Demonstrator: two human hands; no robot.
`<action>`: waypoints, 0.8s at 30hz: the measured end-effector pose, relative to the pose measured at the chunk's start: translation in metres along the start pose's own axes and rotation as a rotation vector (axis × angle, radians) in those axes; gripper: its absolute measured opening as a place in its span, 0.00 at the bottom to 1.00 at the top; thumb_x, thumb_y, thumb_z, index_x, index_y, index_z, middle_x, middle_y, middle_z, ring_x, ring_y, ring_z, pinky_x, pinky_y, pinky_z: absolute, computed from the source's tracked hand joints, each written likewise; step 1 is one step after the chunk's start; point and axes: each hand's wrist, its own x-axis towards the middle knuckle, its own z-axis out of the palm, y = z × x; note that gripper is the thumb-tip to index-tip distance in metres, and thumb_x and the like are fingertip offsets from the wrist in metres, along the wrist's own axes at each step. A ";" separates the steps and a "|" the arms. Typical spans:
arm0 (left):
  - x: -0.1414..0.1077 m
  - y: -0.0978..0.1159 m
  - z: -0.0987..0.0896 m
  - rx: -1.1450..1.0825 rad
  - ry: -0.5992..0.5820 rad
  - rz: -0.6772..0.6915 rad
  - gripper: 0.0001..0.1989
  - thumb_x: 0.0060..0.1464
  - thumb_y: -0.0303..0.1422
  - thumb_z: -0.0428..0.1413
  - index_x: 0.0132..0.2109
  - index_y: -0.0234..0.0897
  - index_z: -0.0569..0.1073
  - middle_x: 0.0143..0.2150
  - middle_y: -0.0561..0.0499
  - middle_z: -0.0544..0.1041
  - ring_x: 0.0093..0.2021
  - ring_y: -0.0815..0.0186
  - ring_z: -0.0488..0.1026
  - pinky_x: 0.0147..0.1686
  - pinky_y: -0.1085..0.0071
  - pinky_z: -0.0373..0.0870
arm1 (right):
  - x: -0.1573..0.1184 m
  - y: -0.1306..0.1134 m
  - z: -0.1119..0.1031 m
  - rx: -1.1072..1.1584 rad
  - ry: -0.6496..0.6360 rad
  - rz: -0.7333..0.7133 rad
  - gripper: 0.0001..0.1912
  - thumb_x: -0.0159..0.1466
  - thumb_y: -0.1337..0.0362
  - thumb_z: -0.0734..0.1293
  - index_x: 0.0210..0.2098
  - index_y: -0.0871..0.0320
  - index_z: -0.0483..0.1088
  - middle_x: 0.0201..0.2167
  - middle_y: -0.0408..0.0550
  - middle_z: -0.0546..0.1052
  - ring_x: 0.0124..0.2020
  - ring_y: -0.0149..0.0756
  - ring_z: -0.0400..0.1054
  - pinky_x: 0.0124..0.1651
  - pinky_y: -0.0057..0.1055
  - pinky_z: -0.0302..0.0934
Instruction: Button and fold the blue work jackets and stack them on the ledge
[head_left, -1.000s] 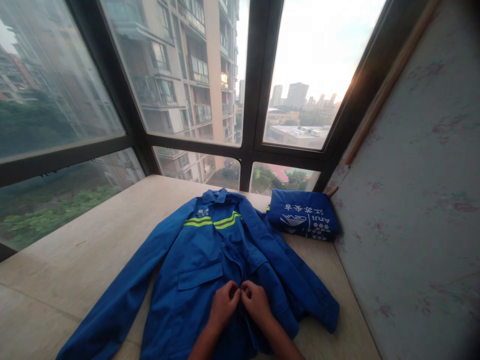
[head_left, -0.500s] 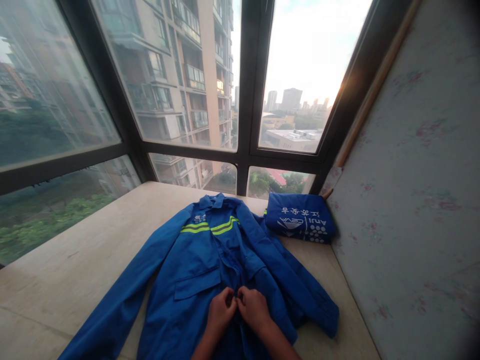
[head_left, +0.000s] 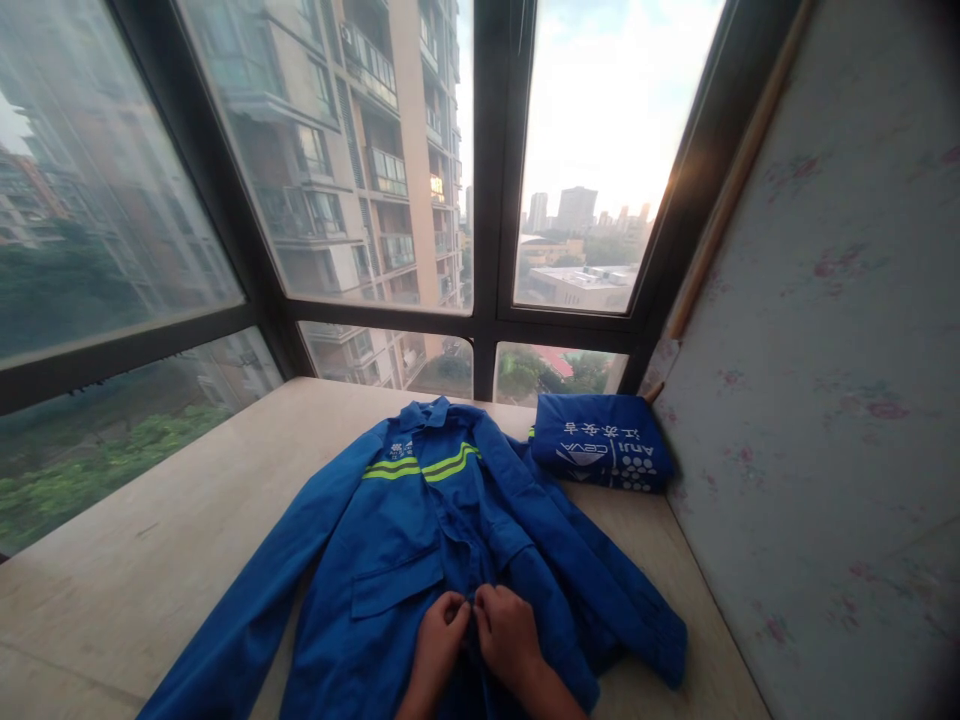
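Observation:
A blue work jacket [head_left: 367,540] with yellow-green stripes across the chest lies spread front up, its collar toward the window. Both sleeves stretch out to the sides. Low on the jacket's front opening, my left hand [head_left: 441,635] pinches the edge of the cloth between thumb and fingers. Right beside it, my right hand [head_left: 506,630] is closed on the facing edge, the fingertips of both hands nearly touching. Whatever small part of the placket lies between the fingertips is too small to make out.
Beyond the right shoulder sits a folded blue garment [head_left: 600,440] with white lettering, close to the floral wall [head_left: 825,400]. The pale stone sill [head_left: 187,530] runs under everything. Dark-framed windows [head_left: 487,200] rise at the back and left.
The view has tilted slightly, so the scene sits a little lower. Both hands stay pinched at the jacket's front opening, with hardly any shift.

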 end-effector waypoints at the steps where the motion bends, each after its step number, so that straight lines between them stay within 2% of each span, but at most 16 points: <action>1: 0.000 -0.001 0.000 -0.071 0.006 -0.034 0.25 0.40 0.57 0.58 0.30 0.37 0.72 0.27 0.50 0.76 0.28 0.61 0.73 0.26 0.70 0.68 | -0.001 0.000 0.002 0.005 0.019 -0.006 0.10 0.64 0.70 0.60 0.36 0.54 0.71 0.33 0.47 0.78 0.36 0.37 0.72 0.37 0.27 0.55; 5: -0.003 -0.006 0.000 -0.234 0.020 -0.106 0.29 0.33 0.57 0.62 0.32 0.36 0.75 0.26 0.51 0.75 0.26 0.64 0.72 0.25 0.71 0.66 | -0.005 -0.001 0.009 0.069 0.079 0.004 0.10 0.64 0.71 0.59 0.34 0.54 0.71 0.32 0.47 0.77 0.35 0.37 0.72 0.37 0.27 0.56; 8: -0.007 -0.007 0.002 -0.209 0.053 -0.097 0.29 0.36 0.58 0.61 0.33 0.36 0.75 0.26 0.50 0.75 0.26 0.63 0.72 0.26 0.70 0.67 | -0.003 0.001 0.015 0.273 0.095 0.121 0.08 0.62 0.69 0.60 0.31 0.55 0.71 0.28 0.46 0.77 0.32 0.37 0.71 0.35 0.27 0.56; 10: -0.010 -0.004 0.004 -0.118 0.089 -0.012 0.25 0.41 0.56 0.59 0.32 0.36 0.74 0.29 0.48 0.77 0.30 0.60 0.75 0.30 0.68 0.70 | 0.001 0.003 0.018 0.467 0.078 0.251 0.06 0.60 0.67 0.62 0.29 0.55 0.70 0.24 0.44 0.75 0.28 0.36 0.70 0.32 0.27 0.57; 13: -0.017 0.002 0.007 0.187 0.133 0.172 0.15 0.54 0.45 0.53 0.36 0.39 0.74 0.35 0.46 0.80 0.38 0.57 0.77 0.39 0.66 0.70 | 0.007 0.007 0.022 0.612 0.033 0.373 0.06 0.60 0.65 0.62 0.28 0.56 0.69 0.19 0.42 0.73 0.22 0.35 0.67 0.26 0.26 0.55; 16: -0.025 0.006 0.009 0.521 0.134 0.242 0.11 0.61 0.35 0.47 0.40 0.40 0.74 0.39 0.47 0.80 0.40 0.59 0.77 0.41 0.67 0.67 | 0.006 0.013 0.021 0.591 0.000 0.381 0.09 0.62 0.64 0.60 0.28 0.57 0.70 0.18 0.42 0.72 0.20 0.34 0.66 0.24 0.27 0.55; 19: -0.030 0.005 0.008 0.723 0.087 0.242 0.11 0.62 0.32 0.45 0.39 0.39 0.73 0.38 0.47 0.78 0.39 0.60 0.76 0.38 0.68 0.67 | 0.002 0.017 0.012 0.513 -0.017 0.344 0.08 0.61 0.63 0.63 0.29 0.56 0.72 0.21 0.44 0.75 0.25 0.37 0.70 0.30 0.28 0.57; 21: -0.030 0.003 0.005 0.782 0.061 0.281 0.11 0.62 0.31 0.46 0.39 0.40 0.73 0.39 0.47 0.78 0.41 0.59 0.76 0.38 0.68 0.67 | 0.000 0.016 0.002 0.343 -0.041 0.288 0.09 0.63 0.62 0.63 0.31 0.54 0.75 0.25 0.46 0.78 0.30 0.39 0.72 0.34 0.29 0.58; 24: -0.019 0.002 0.000 0.717 0.081 0.409 0.12 0.62 0.29 0.45 0.43 0.40 0.74 0.42 0.47 0.77 0.45 0.60 0.75 0.45 0.67 0.69 | 0.006 0.008 -0.013 0.061 -0.032 0.184 0.14 0.67 0.62 0.59 0.34 0.53 0.76 0.32 0.49 0.80 0.38 0.42 0.74 0.40 0.31 0.59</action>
